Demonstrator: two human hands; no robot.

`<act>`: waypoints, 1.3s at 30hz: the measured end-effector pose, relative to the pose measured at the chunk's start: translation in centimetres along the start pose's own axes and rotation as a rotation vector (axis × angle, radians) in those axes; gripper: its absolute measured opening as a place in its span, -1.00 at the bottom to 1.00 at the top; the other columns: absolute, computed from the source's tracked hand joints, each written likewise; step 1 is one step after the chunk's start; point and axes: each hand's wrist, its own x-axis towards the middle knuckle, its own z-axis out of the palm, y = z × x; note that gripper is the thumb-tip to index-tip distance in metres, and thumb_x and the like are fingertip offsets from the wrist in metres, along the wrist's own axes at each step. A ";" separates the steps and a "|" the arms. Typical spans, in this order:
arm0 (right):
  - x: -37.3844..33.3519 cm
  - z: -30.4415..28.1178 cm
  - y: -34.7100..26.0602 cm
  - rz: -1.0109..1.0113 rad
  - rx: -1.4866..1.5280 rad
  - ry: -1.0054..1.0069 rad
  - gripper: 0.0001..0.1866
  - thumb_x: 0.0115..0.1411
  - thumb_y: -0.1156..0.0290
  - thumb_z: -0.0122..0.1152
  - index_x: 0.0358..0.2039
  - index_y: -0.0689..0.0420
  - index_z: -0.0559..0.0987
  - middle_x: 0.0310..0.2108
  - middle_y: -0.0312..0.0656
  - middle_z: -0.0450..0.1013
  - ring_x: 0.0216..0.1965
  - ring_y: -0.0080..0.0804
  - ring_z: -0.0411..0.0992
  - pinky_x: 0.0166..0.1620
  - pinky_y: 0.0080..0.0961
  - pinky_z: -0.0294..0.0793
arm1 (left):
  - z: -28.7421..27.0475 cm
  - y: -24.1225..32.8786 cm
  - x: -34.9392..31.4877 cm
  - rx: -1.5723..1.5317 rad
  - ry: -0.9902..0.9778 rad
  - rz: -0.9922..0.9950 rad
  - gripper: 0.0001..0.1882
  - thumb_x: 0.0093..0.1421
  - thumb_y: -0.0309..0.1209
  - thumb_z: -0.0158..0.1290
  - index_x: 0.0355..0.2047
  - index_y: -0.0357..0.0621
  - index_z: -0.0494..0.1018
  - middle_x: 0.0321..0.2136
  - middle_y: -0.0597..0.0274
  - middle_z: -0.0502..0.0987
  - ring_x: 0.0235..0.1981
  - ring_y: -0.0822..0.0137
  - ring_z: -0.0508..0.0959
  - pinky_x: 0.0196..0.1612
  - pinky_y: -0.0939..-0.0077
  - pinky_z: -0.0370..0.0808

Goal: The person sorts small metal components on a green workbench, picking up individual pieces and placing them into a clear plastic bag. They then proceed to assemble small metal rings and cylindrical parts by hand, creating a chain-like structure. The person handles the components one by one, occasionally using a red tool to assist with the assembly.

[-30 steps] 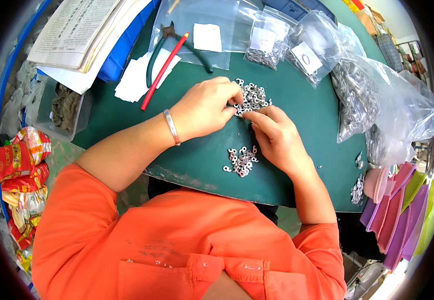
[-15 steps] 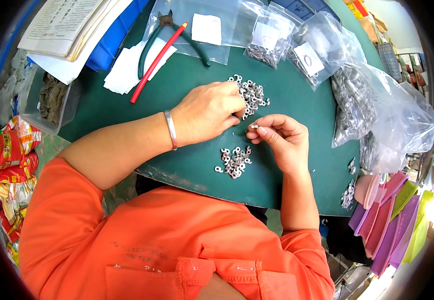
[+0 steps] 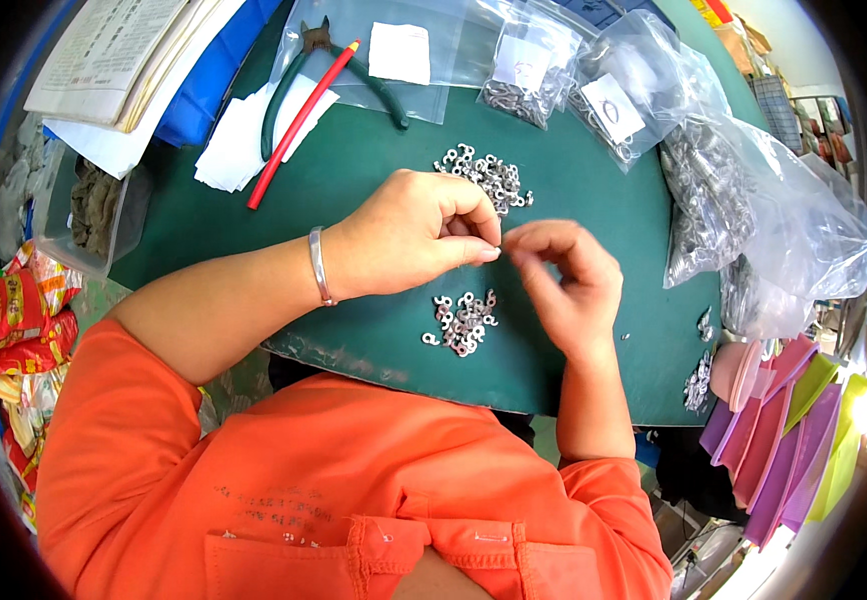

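My left hand (image 3: pixel 419 232), with a silver bracelet on its wrist, pinches thumb and forefinger together above the green tabletop. Whatever is between those fingertips is too small to make out. Close beside them is my right hand (image 3: pixel 569 285), its fingers curled in toward the thumb and slightly blurred, so its fingertips hide anything held. Just beyond my left hand lies a heap of small silver hook-shaped metal pieces (image 3: pixel 489 178). A smaller pile of similar pieces (image 3: pixel 464 323) is on the near side of my hands.
Green-handled cutters (image 3: pixel 391 98) and a red pencil (image 3: pixel 304 125) lie on white paper at far left. Plastic bags of metal parts (image 3: pixel 704 195) line the far right. A clear tub (image 3: pixel 119 220) stands left; a few loose pieces (image 3: pixel 697 383) are near the right edge.
My left hand has drawn back from the far heap, bringing its pinched fingertips toward my right hand. The small metal piece visible in my right fingertips before is now out of sight.
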 end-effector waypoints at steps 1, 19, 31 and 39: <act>0.7 -0.5 0.4 -0.049 -0.190 0.041 -0.86 0.05 0.73 0.21 -0.37 0.25 0.56 -0.35 -0.14 0.55 -0.34 -0.35 0.54 -0.29 -0.52 0.53 | -0.1 0.1 0.0 0.017 0.024 0.016 -0.89 0.14 -0.65 0.16 -0.30 -0.29 0.52 -0.32 0.23 0.53 -0.29 0.48 0.59 -0.17 0.60 0.57; 0.2 0.1 0.3 0.166 0.294 0.086 -0.80 0.16 0.71 0.24 -0.19 0.30 0.50 -0.26 -0.16 0.55 -0.21 -0.47 0.55 -0.12 -0.57 0.56 | 0.1 0.5 0.2 -0.034 0.077 -0.027 -0.86 0.15 -0.64 0.18 -0.25 -0.32 0.55 -0.30 0.22 0.55 -0.30 0.49 0.60 -0.21 0.64 0.56; 0.3 0.2 0.2 0.027 0.124 0.001 -0.89 0.03 0.71 0.32 -0.41 0.26 0.60 -0.36 -0.16 0.58 -0.33 -0.37 0.55 -0.24 -0.51 0.55 | -0.1 0.3 0.1 0.299 0.108 0.271 -0.89 0.11 -0.63 0.19 -0.33 -0.28 0.56 -0.31 0.20 0.56 -0.31 0.43 0.59 -0.26 0.64 0.56; 0.7 -1.1 -0.8 -0.148 0.070 -0.202 -0.85 -0.04 0.70 0.35 -0.44 0.22 0.59 -0.39 -0.16 0.56 -0.33 -0.33 0.54 -0.26 -0.48 0.53 | -0.2 0.6 -0.1 0.262 -0.015 0.265 -0.90 0.05 -0.61 0.23 -0.39 -0.25 0.56 -0.38 0.24 0.57 -0.37 0.44 0.59 -0.35 0.59 0.53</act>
